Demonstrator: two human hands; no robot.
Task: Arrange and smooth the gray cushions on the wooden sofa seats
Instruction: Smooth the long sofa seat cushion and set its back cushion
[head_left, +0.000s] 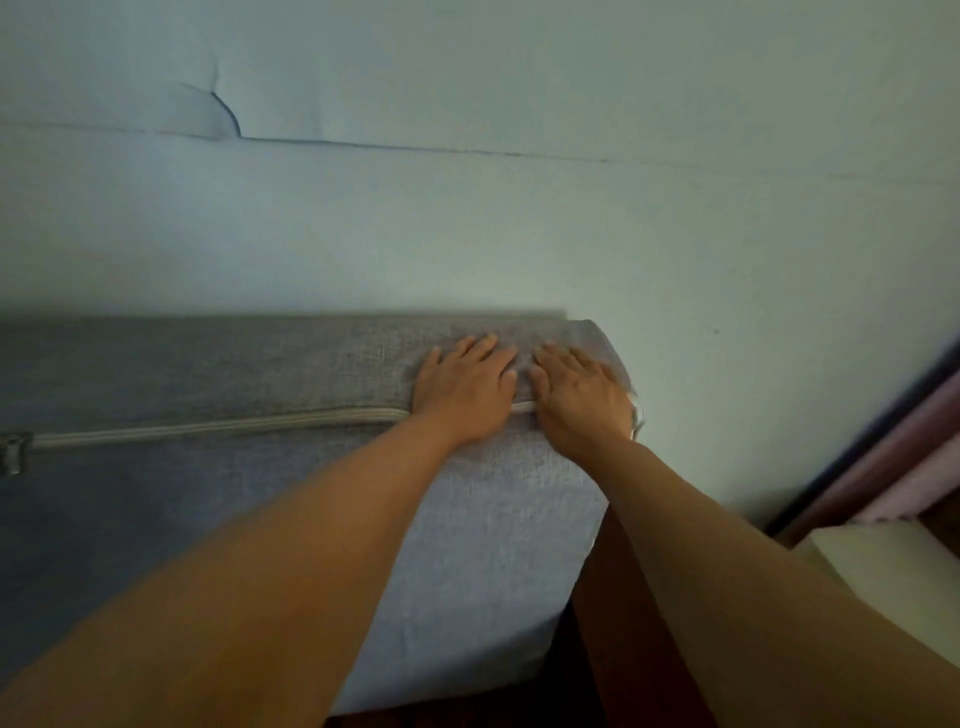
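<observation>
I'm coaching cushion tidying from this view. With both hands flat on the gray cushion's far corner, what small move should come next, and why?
Probably sweep the right hand outward over the corner: the fabric there sticks up in a loose flap past the gray cushion edge, while the left hand lies flat across the zipper, holding it steady.

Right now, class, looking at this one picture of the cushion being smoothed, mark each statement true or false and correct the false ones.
1. Both hands rest flat on the gray cushion. True.
2. The left hand holds the zipper pull. False: the pull lies far off at the cushion's left end.
3. The right hand is near the cushion's right corner. True.
4. The zipper is dark red. False: it is light gray.
</observation>
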